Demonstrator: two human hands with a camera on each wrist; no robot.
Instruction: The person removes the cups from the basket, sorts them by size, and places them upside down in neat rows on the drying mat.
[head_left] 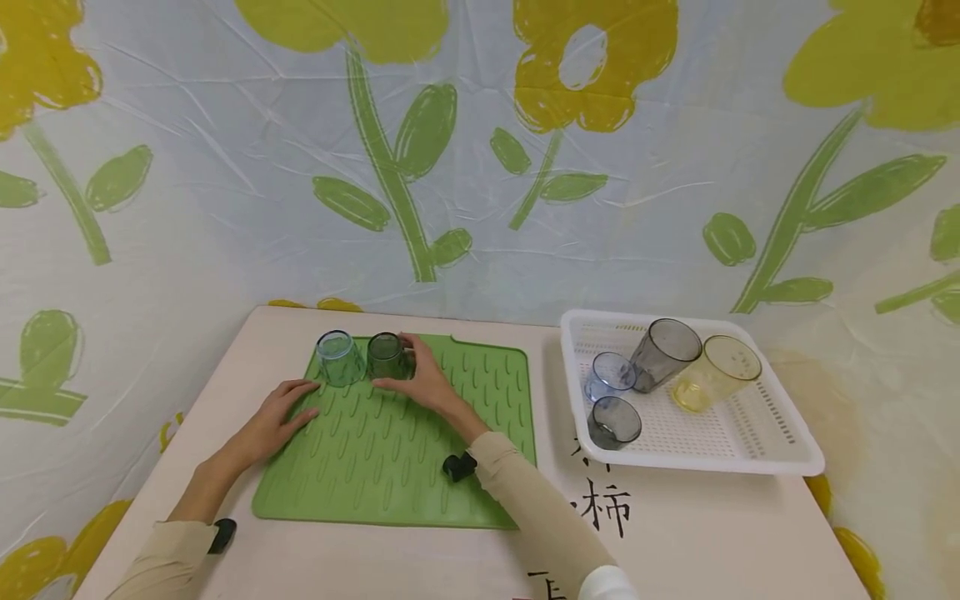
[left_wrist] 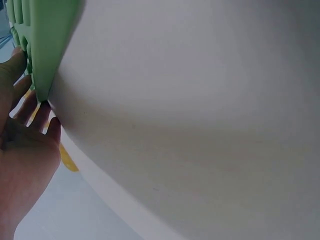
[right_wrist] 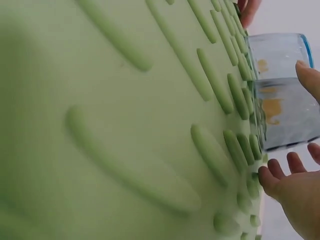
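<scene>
Two short glasses stand side by side on a green ridged mat [head_left: 375,475] in the head view: a blue-rimmed glass [head_left: 340,360] on the left and a dark grey glass [head_left: 386,358] on the right. Around the grey glass, my right hand [head_left: 427,379] has thumb and fingers spread. The right wrist view shows its thumb overlapping the grey glass [right_wrist: 287,112], while the fingers [right_wrist: 295,165] lie just beyond the glass wall with a gap. My left hand [head_left: 270,421] rests at the mat's left edge, fingers loosely extended near the blue-rimmed glass.
At the right of the table, a white plastic basket [head_left: 750,462] holds several glasses: a tall grey glass [head_left: 667,354], a yellow glass [head_left: 720,371], a small blue glass [head_left: 611,375] and a small grey glass [head_left: 615,423]. A flower-patterned cloth [head_left: 480,167] hangs behind.
</scene>
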